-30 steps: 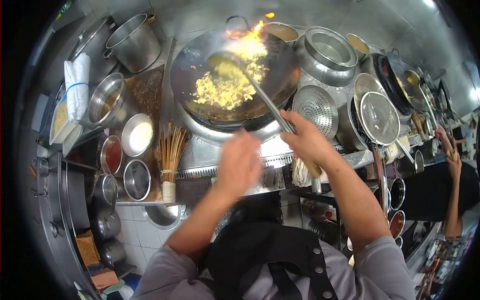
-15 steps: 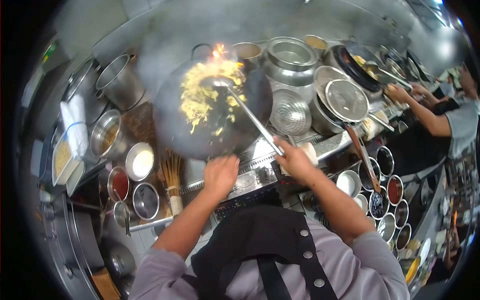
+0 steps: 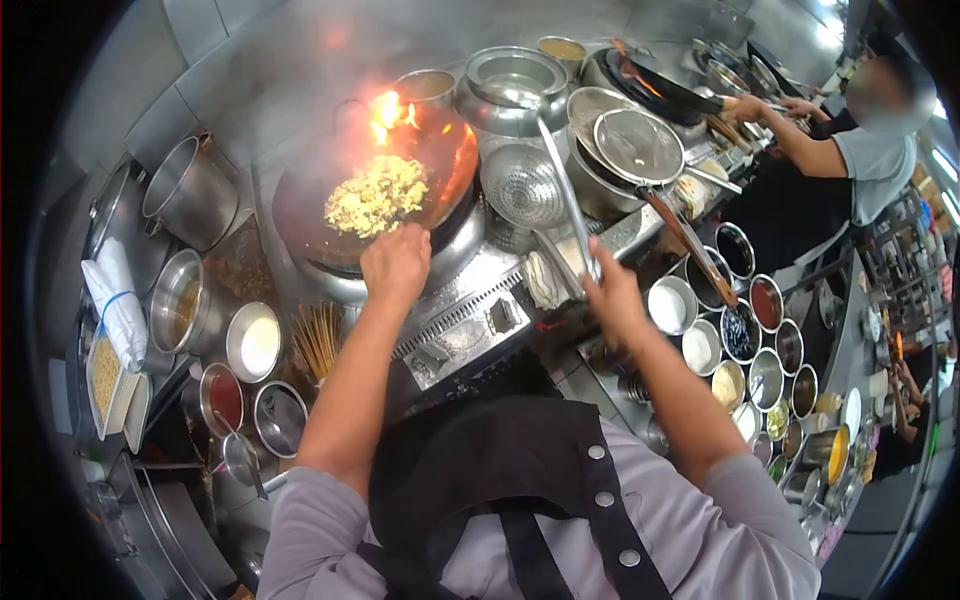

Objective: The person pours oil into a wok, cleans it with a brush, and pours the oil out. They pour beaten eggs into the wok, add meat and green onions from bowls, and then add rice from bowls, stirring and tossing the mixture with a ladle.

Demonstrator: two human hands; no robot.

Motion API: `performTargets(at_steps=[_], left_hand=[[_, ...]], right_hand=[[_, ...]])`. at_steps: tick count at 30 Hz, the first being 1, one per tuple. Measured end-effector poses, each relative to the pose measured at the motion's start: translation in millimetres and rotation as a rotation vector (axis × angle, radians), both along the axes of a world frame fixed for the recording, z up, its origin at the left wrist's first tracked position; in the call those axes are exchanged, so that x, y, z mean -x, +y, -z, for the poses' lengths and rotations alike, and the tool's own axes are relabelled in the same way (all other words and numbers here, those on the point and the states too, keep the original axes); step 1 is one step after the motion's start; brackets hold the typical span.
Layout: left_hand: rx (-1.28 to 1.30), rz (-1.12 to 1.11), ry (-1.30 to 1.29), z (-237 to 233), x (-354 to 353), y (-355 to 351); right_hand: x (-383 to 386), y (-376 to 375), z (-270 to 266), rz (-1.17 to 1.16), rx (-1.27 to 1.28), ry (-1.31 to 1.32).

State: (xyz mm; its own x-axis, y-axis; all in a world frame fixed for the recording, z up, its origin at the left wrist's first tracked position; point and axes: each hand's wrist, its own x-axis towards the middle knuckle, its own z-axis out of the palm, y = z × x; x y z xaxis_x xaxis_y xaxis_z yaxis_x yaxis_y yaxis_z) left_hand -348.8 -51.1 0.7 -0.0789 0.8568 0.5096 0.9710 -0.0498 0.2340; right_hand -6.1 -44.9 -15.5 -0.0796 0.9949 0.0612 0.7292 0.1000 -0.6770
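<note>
The dark wok (image 3: pixel 290 220) sits tilted on the stove at the left, with a heap of yellow, egg-like food (image 3: pixel 378 197) in it. Orange flames (image 3: pixel 390 118) rise at its far rim. My left hand (image 3: pixel 397 265) is closed on the wok's near edge; the part inside the fist is hidden. My right hand (image 3: pixel 612 295) grips the lower end of a long-handled metal ladle (image 3: pixel 567 185). Its far end reaches the rim of a steel pot (image 3: pixel 480 108) behind; the bowl is hard to make out. A perforated strainer (image 3: pixel 523 187) lies between the wok and the ladle.
Sieves (image 3: pixel 640 147) rest over a pot at the right. Several seasoning bowls (image 3: pixel 672 305) stand at lower right, sauce bowls (image 3: pixel 222 392) at lower left. A bamboo brush (image 3: pixel 320 340) is near the wok. A co-worker (image 3: pixel 875 165) handles another wok (image 3: pixel 665 88) at the right.
The ladle has left the wok and swung right to the steel pot. My left hand has closed on the wok, which now tilts. The food has gathered into a heap and the flames are larger.
</note>
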Motion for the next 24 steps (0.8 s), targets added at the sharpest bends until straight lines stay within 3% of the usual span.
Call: performTargets(at_steps=[3, 5, 8, 11, 15, 16, 17, 18, 20, 21, 22, 24], left_hand=[[0.027, -0.002, 0.03, 2.9, -3.3, 5.6], [0.026, 0.019, 0.017, 2.9, -2.9, 7.8], [-0.055, 0.05, -0.013, 7.5, -2.2, 8.5], [-0.109, 0.032, 0.032, 14.4, -2.8, 12.3], [0.025, -0.085, 0.064, 17.2, -4.8, 10.9], [-0.305, 0.17, -0.032, 51.7, 16.9, 25.5], [0.102, -0.019, -0.049, 7.5, -15.6, -1.2], [0.045, -0.02, -0.1, 10.0, -21.3, -4.5], [-0.366, 0.152, 0.195, 36.9, -17.9, -20.6], [-0.506, 0.203, 0.21, 53.3, -38.0, -40.5], [-0.463, 0.334, 0.102, 65.6, -64.9, -64.1], [0.015, 0.518, -0.455, 136.3, -109.9, -90.9]], right_hand=[[-24.5, 49.0, -20.3, -0.128, -0.132, -0.307], [-42.2, 38.5, -17.5, -0.117, -0.072, -0.388], [-61.9, -42.4, 27.0, 0.003, -0.087, -0.279], [-75.1, -94.1, 79.8, -0.035, -0.163, -0.25], [-76.9, -98.1, 104.0, 0.007, 0.076, -0.199], [-77.8, -109.8, 76.4, 0.001, 0.13, -0.145], [-84.1, -127.5, 68.6, 0.013, -0.109, -0.211], [-94.7, -149.0, 60.3, 0.028, -0.17, -0.164], [-144.3, -228.0, 54.0, 0.082, -0.2, -0.077], [-162.7, -269.8, 58.2, 0.105, -0.176, -0.017], [-186.3, -315.4, 77.6, 0.179, -0.045, 0.047], [-228.8, -419.2, 124.5, 0.501, 0.084, 0.326]])
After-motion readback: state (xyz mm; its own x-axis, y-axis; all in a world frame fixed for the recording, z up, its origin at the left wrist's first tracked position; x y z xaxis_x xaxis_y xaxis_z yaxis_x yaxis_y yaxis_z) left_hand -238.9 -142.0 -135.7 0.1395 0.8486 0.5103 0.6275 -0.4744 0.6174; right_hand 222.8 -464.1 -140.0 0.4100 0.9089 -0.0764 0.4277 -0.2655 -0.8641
